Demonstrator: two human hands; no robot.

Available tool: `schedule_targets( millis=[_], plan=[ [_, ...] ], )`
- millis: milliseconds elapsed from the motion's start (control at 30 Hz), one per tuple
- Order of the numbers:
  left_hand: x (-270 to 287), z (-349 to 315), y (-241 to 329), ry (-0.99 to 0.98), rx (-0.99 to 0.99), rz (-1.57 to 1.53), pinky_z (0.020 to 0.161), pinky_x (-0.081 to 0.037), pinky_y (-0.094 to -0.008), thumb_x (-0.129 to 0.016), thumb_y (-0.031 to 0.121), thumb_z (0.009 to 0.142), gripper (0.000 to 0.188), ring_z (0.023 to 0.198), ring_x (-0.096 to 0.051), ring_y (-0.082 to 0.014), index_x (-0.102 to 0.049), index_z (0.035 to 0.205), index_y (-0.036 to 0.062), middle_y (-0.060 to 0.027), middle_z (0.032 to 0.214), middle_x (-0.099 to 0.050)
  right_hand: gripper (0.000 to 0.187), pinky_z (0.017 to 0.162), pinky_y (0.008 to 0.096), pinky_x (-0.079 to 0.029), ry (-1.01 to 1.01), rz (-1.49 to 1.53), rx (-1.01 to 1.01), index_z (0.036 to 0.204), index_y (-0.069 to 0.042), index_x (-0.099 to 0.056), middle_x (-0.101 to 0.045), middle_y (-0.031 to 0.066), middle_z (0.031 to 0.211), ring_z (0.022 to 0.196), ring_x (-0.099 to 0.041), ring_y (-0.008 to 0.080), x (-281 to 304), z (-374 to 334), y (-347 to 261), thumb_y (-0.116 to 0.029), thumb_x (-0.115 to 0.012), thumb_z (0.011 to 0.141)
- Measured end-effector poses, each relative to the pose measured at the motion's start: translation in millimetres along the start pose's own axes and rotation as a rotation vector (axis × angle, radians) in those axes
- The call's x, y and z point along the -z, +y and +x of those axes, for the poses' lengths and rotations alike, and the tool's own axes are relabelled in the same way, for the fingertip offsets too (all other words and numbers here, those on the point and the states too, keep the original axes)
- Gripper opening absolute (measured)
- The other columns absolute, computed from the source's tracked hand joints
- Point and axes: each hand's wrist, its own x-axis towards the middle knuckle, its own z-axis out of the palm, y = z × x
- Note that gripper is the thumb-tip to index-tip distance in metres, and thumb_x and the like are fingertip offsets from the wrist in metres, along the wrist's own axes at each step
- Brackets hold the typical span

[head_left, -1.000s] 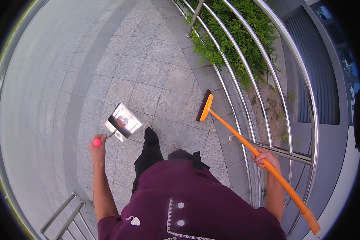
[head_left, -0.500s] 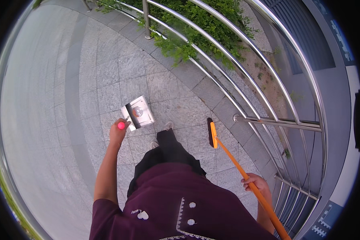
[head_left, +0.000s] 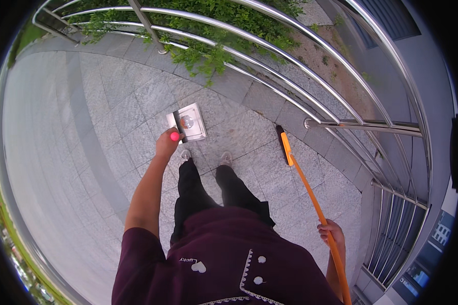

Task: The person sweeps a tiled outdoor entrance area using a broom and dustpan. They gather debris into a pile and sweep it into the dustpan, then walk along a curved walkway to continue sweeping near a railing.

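My left hand [head_left: 167, 143] is closed around the handle of a metallic-looking dustpan [head_left: 198, 116], with the handle's pink end [head_left: 174, 136] showing above the fist. Inside the pan sits a roundish, clear or shiny piece with some orange on it [head_left: 187, 122]; its kind is too small to make out. At the right, my right hand [head_left: 332, 233] grips the orange pole of a broom [head_left: 310, 190]. The broom's orange head with dark bristles [head_left: 286, 146] is low by the paving, ahead of my right hand and apart from the dustpan. I cannot tell whether the bristles touch the ground.
Grey stone paving [head_left: 122, 117] spreads around my shoes [head_left: 226, 159]. A curved metal railing [head_left: 262, 77] runs along the far and right sides, close to the broom head. Green shrubs [head_left: 203, 25] grow behind it and poke through the bars.
The view has turned, and railing and paving have shifted. My left foot has come forward, level with the right. Dustpan and broom have moved up and right in the picture, both still held.
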Motion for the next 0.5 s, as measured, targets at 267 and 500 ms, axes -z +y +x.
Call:
schedule_targets(
  millis=[267,500],
  plan=[
    [1.7,59.4,2.7,-0.131,-0.115,0.037,0.062,-0.044,-0.0421,-0.065,0.033,0.073,0.031,0.072,-0.058,-0.0350,-0.054,0.075,0.0045,-0.0177,0.072,-0.060,0.028,0.036,0.0194,-0.034,-0.330,0.268,0.052,0.098,0.004,-0.042,-0.047,0.0074,0.073,0.047,-0.041,0.0059,-170.8,72.1,72.6,0.008,-0.049,0.072],
    [16.3,87.9,-27.3,-0.230,-0.216,0.009,0.066,-0.046,-0.0397,-0.070,0.028,0.067,0.028,0.076,-0.059,-0.0319,-0.057,0.081,0.0074,-0.0140,0.079,-0.061,0.054,0.035,0.0213,-0.034,-0.473,0.157,-0.036,0.120,0.006,-0.039,-0.052,0.0102,0.074,0.043,-0.042,0.0085,-281.7,46.8,115.9,0.007,-0.052,0.068]
  ],
)
